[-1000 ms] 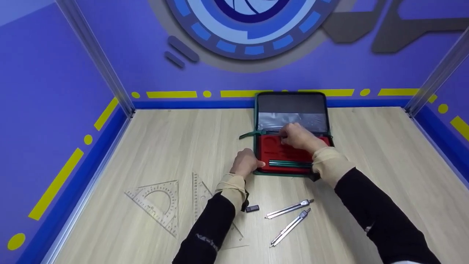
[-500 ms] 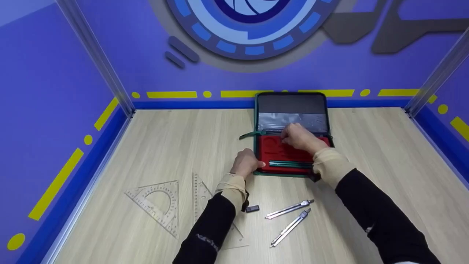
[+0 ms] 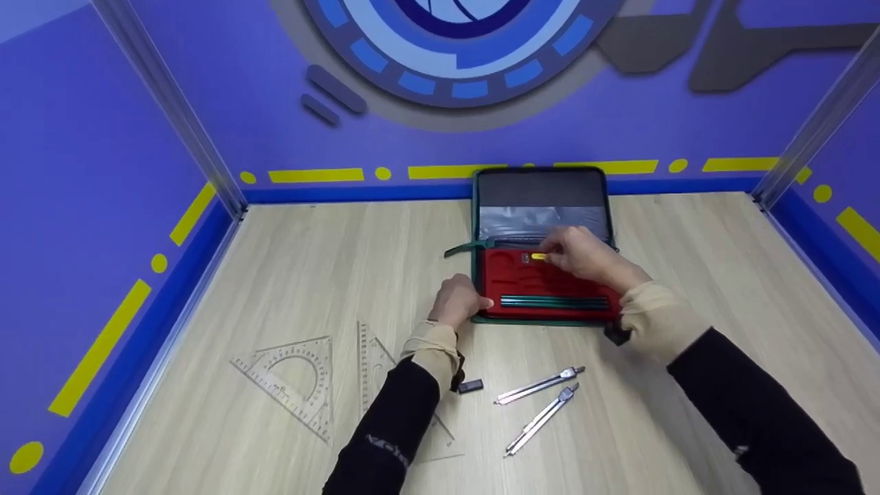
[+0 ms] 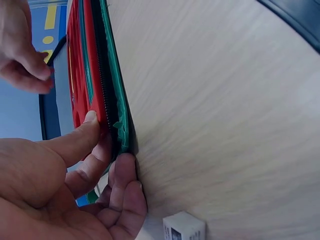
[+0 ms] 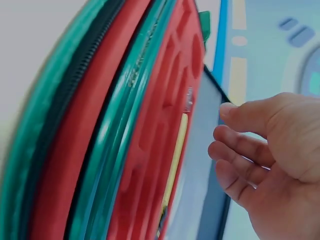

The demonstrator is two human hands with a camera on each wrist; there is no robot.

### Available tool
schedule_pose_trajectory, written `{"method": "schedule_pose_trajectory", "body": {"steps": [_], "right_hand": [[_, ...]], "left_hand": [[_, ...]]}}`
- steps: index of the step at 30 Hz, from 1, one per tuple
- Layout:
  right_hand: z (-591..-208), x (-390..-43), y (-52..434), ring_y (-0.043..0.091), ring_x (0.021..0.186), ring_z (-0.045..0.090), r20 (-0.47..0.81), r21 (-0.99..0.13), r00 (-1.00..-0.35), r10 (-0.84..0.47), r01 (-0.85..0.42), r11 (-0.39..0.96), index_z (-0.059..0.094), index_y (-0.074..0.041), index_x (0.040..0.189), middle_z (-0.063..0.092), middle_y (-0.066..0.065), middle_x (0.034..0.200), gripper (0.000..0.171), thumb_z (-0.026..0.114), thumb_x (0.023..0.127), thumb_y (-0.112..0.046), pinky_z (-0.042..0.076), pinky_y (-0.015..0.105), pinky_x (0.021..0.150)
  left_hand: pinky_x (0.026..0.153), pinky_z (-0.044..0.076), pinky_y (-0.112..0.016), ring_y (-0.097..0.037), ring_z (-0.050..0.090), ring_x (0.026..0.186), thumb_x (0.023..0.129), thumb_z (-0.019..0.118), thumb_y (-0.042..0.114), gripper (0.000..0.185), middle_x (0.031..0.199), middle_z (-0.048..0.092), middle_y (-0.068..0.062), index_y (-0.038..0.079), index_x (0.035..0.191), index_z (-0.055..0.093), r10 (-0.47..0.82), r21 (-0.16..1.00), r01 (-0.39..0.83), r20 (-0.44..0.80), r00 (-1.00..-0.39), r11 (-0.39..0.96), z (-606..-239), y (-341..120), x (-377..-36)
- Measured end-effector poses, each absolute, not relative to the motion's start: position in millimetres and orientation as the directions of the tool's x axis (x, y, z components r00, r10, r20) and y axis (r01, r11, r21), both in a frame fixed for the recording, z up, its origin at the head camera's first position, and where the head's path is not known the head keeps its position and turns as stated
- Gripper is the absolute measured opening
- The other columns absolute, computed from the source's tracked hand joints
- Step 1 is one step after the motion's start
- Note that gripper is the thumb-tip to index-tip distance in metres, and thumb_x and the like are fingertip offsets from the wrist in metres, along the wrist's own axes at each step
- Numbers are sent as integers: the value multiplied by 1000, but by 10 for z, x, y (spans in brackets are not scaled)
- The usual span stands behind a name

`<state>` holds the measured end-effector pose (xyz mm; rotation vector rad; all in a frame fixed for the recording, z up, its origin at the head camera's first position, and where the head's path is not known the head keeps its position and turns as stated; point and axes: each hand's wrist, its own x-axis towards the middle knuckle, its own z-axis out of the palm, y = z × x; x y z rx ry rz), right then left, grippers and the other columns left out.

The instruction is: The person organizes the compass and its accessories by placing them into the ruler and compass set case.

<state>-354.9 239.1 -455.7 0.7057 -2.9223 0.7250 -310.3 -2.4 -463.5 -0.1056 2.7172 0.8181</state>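
Note:
A green zip case (image 3: 476, 206) lies unfolded at the back of the table, with a red moulded tray (image 3: 502, 278) inside. My left hand (image 3: 456, 302) grips the tray's near left corner. In the left wrist view its thumb (image 4: 82, 131) presses the red surface and its other fingers curl below. Close above the tray's far side is my right hand (image 3: 584, 254), fingers loosely bent, nothing held in the right wrist view. Beside its fingertips, a slim yellow item (image 3: 538, 256) with a clear end sits in the tray's back slot. Green pencils (image 3: 553, 302) lie along the front slot.
Two metal compasses (image 3: 540, 385) (image 3: 542, 421) lie in front of the case. A small dark block (image 3: 471, 386) is near my left wrist. Clear set squares (image 3: 295, 385) (image 3: 368, 371) lie to the left, one partly under my left sleeve. Blue panels (image 3: 344, 151) enclose the table.
My right hand has drawn back to the right, off the slot, and the yellow item now shows there. The left hand keeps its grip on the tray corner. The head view has shifted slightly.

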Motion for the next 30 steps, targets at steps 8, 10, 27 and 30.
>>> {"method": "schedule_pose_trajectory", "body": {"steps": [8, 10, 27, 30], "right_hand": [[-4436, -3128, 2528, 30, 97, 67, 155, -431, -880, -448, -468, 771, 77, 2, 108, 72, 15, 105, 15, 74, 94, -1, 57, 47, 85], [-4419, -3035, 2531, 28, 98, 67, 152, -418, -868, -473, -490, 765, 77, 1, 108, 73, 13, 106, 15, 75, 93, -2, 57, 47, 87], [-4395, -2263, 2350, 21, 94, 71, 77, -416, -751, -656, -622, 663, 78, -5, 107, 75, 7, 103, 19, 79, 89, -1, 60, 40, 81], [-4461, -2141, 2317, 20, 92, 70, 54, -379, -750, -660, -627, 681, 79, -5, 106, 75, 5, 101, 19, 81, 88, -4, 60, 38, 80]], "left_hand": [[89, 55, -38, -26, 68, 104, 91, 83, 28, 44, 118, 71, -16, -2, 120, 70, 3, 516, -164, -308, -951, 841, -4624, -34, -3115], [90, 55, -38, -26, 68, 106, 91, 82, 28, 45, 119, 71, -17, -3, 122, 68, 3, 511, -160, -303, -953, 845, -4621, -36, -3120], [86, 55, -35, -25, 70, 100, 90, 83, 26, 40, 110, 74, -17, -4, 114, 72, 30, 483, -113, -279, -960, 868, -4595, -7, -3112], [83, 55, -34, -23, 69, 95, 90, 84, 25, 37, 107, 75, -16, -3, 111, 73, 31, 484, -111, -276, -961, 868, -4594, 21, -3085]]}}
